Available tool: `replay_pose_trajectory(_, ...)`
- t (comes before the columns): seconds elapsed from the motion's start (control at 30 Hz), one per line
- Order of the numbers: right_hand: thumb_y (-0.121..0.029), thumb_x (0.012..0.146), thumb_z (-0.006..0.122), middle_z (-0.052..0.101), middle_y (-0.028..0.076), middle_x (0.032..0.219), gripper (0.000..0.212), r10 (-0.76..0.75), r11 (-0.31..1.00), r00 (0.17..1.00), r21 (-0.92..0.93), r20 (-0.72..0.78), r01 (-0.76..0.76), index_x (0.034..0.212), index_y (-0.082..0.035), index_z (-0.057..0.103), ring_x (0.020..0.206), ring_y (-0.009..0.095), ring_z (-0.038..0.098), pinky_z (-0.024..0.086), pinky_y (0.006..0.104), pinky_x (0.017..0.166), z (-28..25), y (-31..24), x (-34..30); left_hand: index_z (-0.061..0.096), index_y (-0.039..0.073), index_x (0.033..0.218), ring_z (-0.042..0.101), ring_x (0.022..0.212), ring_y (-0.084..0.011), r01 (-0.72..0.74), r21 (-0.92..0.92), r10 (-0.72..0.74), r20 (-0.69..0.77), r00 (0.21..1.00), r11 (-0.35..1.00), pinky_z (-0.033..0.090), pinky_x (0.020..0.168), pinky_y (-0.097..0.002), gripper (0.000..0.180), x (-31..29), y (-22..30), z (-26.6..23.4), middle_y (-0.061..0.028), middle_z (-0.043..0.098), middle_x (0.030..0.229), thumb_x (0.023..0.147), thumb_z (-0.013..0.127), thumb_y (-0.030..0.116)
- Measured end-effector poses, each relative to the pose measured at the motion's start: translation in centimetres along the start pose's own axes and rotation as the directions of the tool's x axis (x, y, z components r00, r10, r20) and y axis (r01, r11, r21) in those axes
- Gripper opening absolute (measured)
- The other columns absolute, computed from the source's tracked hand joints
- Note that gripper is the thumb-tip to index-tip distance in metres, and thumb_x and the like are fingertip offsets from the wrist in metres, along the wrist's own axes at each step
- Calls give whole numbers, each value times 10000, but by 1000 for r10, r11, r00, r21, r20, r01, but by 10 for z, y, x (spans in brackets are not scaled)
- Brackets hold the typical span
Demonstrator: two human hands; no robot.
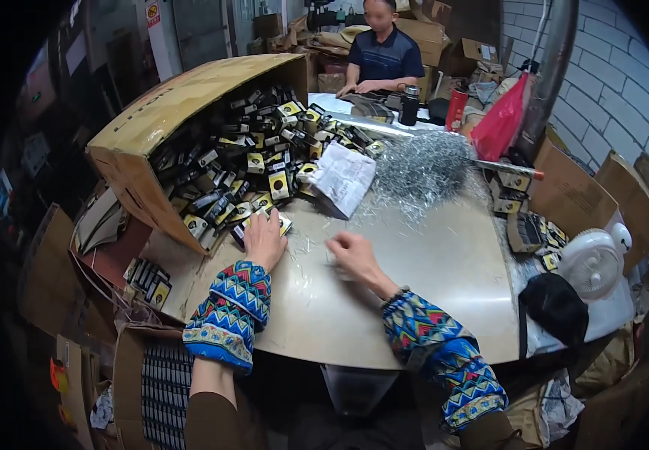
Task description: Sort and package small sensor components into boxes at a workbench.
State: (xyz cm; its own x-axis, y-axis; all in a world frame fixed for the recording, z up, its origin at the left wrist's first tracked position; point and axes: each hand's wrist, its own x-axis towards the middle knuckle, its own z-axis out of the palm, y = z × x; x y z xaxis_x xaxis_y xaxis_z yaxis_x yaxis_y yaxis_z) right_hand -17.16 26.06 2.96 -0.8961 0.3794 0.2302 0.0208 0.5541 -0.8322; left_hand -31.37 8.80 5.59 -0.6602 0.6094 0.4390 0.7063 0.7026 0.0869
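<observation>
My left hand (266, 238) grips a small black, yellow and white box (286, 224) at the near edge of a pile; its fingers partly hide the box. To its right, my right hand (354, 259) hovers above the table with curled fingers, slightly smeared by motion; what it holds, if anything, is hidden. The heap of small boxes (255, 162) spills from a large carton (140, 105) lying on its side. A crumpled white paper sheet (345, 178) lies beside the heap. Further right sits a tangle of thin silvery strips (423, 174), with stray pieces scattered on the table (437, 292).
Across the table sits another person (386, 56) near a dark flask (409, 106). A white fan (591, 262) and a black cloth item (555, 307) stand at right. More small boxes (148, 282) lie at left; an open carton (131, 375) below holds packed rows.
</observation>
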Motion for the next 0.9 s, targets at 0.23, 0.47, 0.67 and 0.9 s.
replay_pose_trajectory(0.23,-482,945,493,465,239,1385,521,-293,852,954,-437,61,289,1304,-106,523,1306,385,419,320,511,1072,55,19,86,380,-1,1380,569,1057,-254,264,-767,-343,61,938,585,466,917,-353,780,-19,-34,-43,-169,534,1221,708,747,150)
replay_pose_trajectory(0.47,-473,971,437,429,187,1436,533,-507,611,736,-416,448,674,1374,-128,486,1360,376,350,281,545,1102,68,12,44,383,-17,1373,389,1254,-390,-15,-333,77,174,982,943,302,1076,-444,812,-128,-24,-39,-215,418,1345,737,772,305)
replay_pose_trajectory(0.67,-479,992,413,300,256,1505,652,-239,726,863,-508,444,463,1439,-9,353,1417,406,252,202,547,1144,-4,14,-39,429,-41,1332,438,1231,-353,-261,-148,278,113,954,954,336,1056,-439,688,-122,-6,-41,-199,474,1322,795,713,284)
replay_pose_trajectory(0.9,-319,1000,478,343,236,1489,548,-168,783,926,-525,337,333,1397,47,383,1388,389,325,253,544,1126,-43,6,-113,524,7,1176,538,1024,-326,-233,-131,253,162,954,964,436,895,-435,428,-100,36,-38,-152,576,1078,836,657,229)
